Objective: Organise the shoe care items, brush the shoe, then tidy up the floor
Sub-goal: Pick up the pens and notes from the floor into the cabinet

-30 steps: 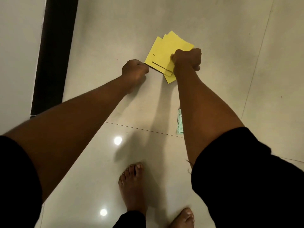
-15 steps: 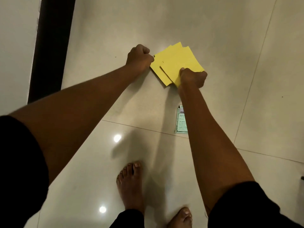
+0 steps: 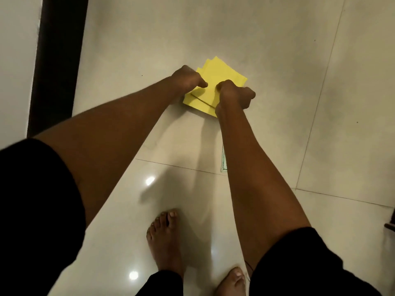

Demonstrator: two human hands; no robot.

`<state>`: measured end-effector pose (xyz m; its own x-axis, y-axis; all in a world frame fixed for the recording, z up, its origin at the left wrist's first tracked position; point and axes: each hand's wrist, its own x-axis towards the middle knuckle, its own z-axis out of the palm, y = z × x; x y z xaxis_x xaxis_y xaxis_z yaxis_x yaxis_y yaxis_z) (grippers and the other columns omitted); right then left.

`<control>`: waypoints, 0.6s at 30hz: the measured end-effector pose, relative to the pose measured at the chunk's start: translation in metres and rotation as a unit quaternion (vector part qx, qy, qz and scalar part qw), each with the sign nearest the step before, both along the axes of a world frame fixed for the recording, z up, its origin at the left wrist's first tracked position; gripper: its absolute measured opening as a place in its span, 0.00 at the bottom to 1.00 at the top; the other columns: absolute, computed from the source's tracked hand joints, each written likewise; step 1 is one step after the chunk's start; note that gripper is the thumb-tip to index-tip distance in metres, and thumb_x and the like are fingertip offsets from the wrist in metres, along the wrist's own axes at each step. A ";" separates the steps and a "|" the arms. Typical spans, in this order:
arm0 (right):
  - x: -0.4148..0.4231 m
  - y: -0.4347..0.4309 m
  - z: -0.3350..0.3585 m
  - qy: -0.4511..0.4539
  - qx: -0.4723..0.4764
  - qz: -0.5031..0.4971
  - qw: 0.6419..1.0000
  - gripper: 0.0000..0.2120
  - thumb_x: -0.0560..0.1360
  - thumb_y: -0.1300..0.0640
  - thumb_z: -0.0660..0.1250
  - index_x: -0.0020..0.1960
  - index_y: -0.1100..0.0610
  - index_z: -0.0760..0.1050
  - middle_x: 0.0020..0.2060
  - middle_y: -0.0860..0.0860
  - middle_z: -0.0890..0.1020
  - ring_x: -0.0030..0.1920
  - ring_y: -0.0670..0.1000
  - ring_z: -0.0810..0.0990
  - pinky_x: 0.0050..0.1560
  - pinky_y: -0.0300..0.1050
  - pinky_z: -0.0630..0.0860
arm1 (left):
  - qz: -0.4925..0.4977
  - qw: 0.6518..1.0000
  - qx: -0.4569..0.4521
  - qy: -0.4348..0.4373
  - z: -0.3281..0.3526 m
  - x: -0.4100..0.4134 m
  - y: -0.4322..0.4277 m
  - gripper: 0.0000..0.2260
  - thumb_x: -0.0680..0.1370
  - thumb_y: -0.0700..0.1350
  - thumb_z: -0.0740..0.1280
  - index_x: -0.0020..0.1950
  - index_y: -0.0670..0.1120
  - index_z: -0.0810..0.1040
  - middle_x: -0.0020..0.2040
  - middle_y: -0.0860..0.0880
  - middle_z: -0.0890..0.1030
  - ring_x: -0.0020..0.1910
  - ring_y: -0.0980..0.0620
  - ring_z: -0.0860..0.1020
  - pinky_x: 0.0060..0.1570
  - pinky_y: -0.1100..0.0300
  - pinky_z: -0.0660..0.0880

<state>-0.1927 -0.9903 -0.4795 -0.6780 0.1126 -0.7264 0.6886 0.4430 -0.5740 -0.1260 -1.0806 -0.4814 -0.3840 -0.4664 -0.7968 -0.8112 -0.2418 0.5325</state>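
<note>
A fanned stack of yellow paper sheets (image 3: 220, 75) is held low over the glossy tiled floor (image 3: 277, 50). My right hand (image 3: 234, 96) grips the stack at its near right edge, fingers curled round the sheets. My left hand (image 3: 188, 79) has come onto the stack's left side, fingers curled, and pinches the sheets there. No shoe or brush is in view.
A small green-and-white printed leaflet (image 3: 223, 161) lies on the floor, mostly hidden behind my right forearm. My bare feet (image 3: 165, 242) stand at the bottom. A dark door frame (image 3: 57, 60) runs along the left. A dark object's edge (image 3: 390, 223) shows at far right.
My left hand, a fist beside the yellow sheets before, has moved right onto the stack. The right hand has kept its grip while the sheets shifted and turned between the frames.
</note>
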 end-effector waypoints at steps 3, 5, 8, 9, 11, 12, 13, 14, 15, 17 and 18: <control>0.000 0.009 0.005 -0.011 -0.023 0.072 0.997 0.09 0.64 0.68 0.73 0.40 0.61 0.74 0.37 0.51 0.76 0.40 0.55 0.75 0.40 0.44 0.72 | 0.033 0.999 0.032 -0.004 -0.003 0.011 0.009 0.21 0.72 0.42 0.72 0.64 0.40 0.73 0.60 0.44 0.77 0.58 0.44 0.76 0.60 0.50 0.73; 0.007 0.017 0.007 -0.013 -0.034 0.120 0.992 0.14 0.61 0.64 0.75 0.46 0.62 0.78 0.42 0.53 0.80 0.43 0.56 0.78 0.45 0.46 0.76 | 0.048 0.999 0.025 -0.001 -0.005 0.020 0.016 0.22 0.73 0.41 0.71 0.66 0.42 0.72 0.62 0.44 0.76 0.60 0.43 0.74 0.62 0.48 0.72; 0.018 0.028 -0.001 0.033 -0.015 0.187 0.982 0.28 0.59 0.57 0.78 0.58 0.57 0.74 0.56 0.56 0.77 0.55 0.58 0.77 0.57 0.55 0.76 | 0.056 0.998 -0.025 0.024 -0.002 0.032 0.029 0.22 0.73 0.38 0.69 0.66 0.44 0.68 0.63 0.46 0.74 0.61 0.44 0.72 0.61 0.49 0.71; 0.021 0.033 0.002 0.055 -0.020 0.205 0.977 0.29 0.62 0.57 0.78 0.59 0.57 0.71 0.57 0.57 0.75 0.56 0.58 0.75 0.58 0.56 0.74 | 0.052 0.997 -0.042 0.040 -0.001 0.035 0.032 0.22 0.73 0.37 0.69 0.65 0.45 0.68 0.61 0.46 0.74 0.59 0.44 0.72 0.59 0.50 0.72; 0.026 0.042 0.010 0.106 -0.051 0.249 0.961 0.27 0.66 0.60 0.75 0.59 0.57 0.64 0.57 0.56 0.74 0.56 0.57 0.74 0.58 0.55 0.74 | 0.045 0.992 -0.078 0.090 0.004 0.043 0.037 0.18 0.72 0.34 0.68 0.59 0.46 0.68 0.54 0.46 0.74 0.53 0.45 0.73 0.48 0.53 0.73; 0.027 0.047 0.014 0.127 -0.071 0.260 0.954 0.26 0.68 0.61 0.74 0.57 0.55 0.61 0.54 0.54 0.74 0.53 0.55 0.75 0.56 0.53 0.75 | 0.045 0.988 -0.096 0.114 0.007 0.046 0.040 0.17 0.71 0.33 0.67 0.55 0.47 0.67 0.49 0.47 0.73 0.48 0.47 0.73 0.43 0.55 0.72; 0.028 0.051 0.017 0.148 -0.083 0.266 0.949 0.26 0.69 0.63 0.73 0.56 0.54 0.59 0.52 0.53 0.74 0.49 0.53 0.76 0.54 0.50 0.76 | 0.045 0.984 -0.111 0.131 0.010 0.050 0.043 0.17 0.70 0.31 0.66 0.52 0.48 0.66 0.45 0.49 0.72 0.44 0.49 0.71 0.40 0.56 0.70; 0.029 0.055 0.022 0.176 -0.091 0.272 0.942 0.26 0.69 0.65 0.72 0.56 0.54 0.57 0.49 0.50 0.74 0.45 0.50 0.76 0.50 0.46 0.77 | 0.046 0.981 -0.126 0.143 0.014 0.052 0.045 0.18 0.69 0.30 0.66 0.50 0.48 0.65 0.43 0.50 0.72 0.42 0.51 0.70 0.39 0.57 0.70; 0.029 0.057 0.026 0.206 -0.096 0.279 0.933 0.26 0.69 0.67 0.71 0.56 0.54 0.57 0.46 0.47 0.73 0.41 0.47 0.76 0.47 0.43 0.76 | 0.047 0.977 -0.143 0.152 0.018 0.053 0.045 0.19 0.68 0.30 0.66 0.50 0.48 0.65 0.43 0.50 0.72 0.42 0.53 0.70 0.39 0.56 0.71; 0.033 0.061 0.032 0.249 -0.103 0.302 0.915 0.28 0.68 0.71 0.70 0.57 0.55 0.58 0.43 0.41 0.70 0.38 0.44 0.75 0.44 0.40 0.76 | 0.037 0.970 -0.170 0.172 0.021 0.058 0.046 0.20 0.68 0.29 0.66 0.52 0.49 0.66 0.44 0.51 0.72 0.43 0.56 0.71 0.42 0.60 0.72; 0.036 0.063 0.031 0.257 -0.108 0.319 0.906 0.28 0.67 0.71 0.70 0.58 0.55 0.59 0.45 0.40 0.70 0.40 0.44 0.76 0.45 0.39 0.76 | 0.030 0.968 -0.179 0.172 0.021 0.062 0.047 0.21 0.67 0.29 0.66 0.53 0.48 0.68 0.45 0.53 0.73 0.44 0.57 0.71 0.43 0.63 0.72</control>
<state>-0.1563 -0.9268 -0.4481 -0.8099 -0.5289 -0.2535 -0.0517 0.4949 -0.8674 -0.0642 -1.0332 -0.4606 -0.5612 -0.7188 -0.4102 -0.5611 -0.0338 0.8270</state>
